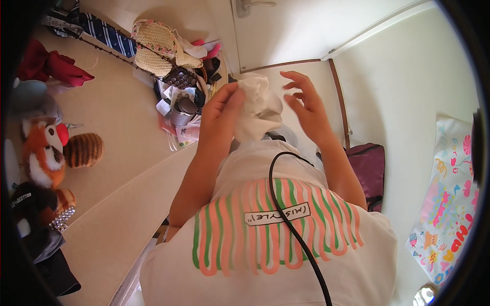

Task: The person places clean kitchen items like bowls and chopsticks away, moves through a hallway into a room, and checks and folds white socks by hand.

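My left hand pinches a crumpled piece of thin white fabric between thumb and fingers, in front of my torso. The fabric hangs in loose folds; its exact kind cannot be told. To its right, my right hand is raised with fingers curved and apart, touching nothing. Below both hands is the white T-shirt that I wear, with green and pink stripes. A black cable runs down over its front.
A straw hat, a blue striped tie and a brown case crowd the upper left. Plush toys line the far left. A white door stands ahead, a maroon bag at right, and a colourful printed sheet hangs far right.
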`<state>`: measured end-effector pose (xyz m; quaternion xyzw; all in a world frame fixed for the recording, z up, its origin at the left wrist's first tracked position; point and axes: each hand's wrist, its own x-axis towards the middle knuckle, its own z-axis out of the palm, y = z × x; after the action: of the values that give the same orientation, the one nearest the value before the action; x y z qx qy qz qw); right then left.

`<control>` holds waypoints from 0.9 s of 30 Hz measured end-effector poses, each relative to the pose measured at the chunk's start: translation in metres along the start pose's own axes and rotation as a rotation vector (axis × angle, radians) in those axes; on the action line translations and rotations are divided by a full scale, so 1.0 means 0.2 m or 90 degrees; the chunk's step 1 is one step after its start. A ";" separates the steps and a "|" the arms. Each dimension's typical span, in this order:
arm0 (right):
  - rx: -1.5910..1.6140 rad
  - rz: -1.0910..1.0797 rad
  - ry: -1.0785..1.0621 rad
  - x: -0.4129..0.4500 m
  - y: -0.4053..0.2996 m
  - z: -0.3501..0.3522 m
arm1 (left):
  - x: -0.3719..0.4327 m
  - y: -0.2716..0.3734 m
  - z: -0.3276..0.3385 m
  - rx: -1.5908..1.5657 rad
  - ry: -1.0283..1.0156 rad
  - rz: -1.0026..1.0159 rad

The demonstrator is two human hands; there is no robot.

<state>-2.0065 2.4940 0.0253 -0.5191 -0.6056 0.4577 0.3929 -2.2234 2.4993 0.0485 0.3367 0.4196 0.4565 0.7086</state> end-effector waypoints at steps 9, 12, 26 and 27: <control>0.849 0.236 -0.206 -0.07 0.05 0.03 | 0.01 -0.06 -0.10 -0.215 0.010 0.038; 0.761 0.158 -0.207 -0.08 -0.03 0.00 | 0.01 -0.06 -0.07 -0.118 0.094 0.053; 0.209 0.127 0.037 -0.09 -0.05 0.17 | -0.06 -0.20 0.00 0.316 -0.071 0.088; 0.183 0.071 0.058 -0.10 -0.06 0.18 | -0.05 -0.22 -0.01 0.440 -0.054 0.184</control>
<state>-2.0401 2.4695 0.0267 -0.5105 -0.4855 0.5369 0.4641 -2.2110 2.4743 0.0124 0.6305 0.4673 0.3690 0.4979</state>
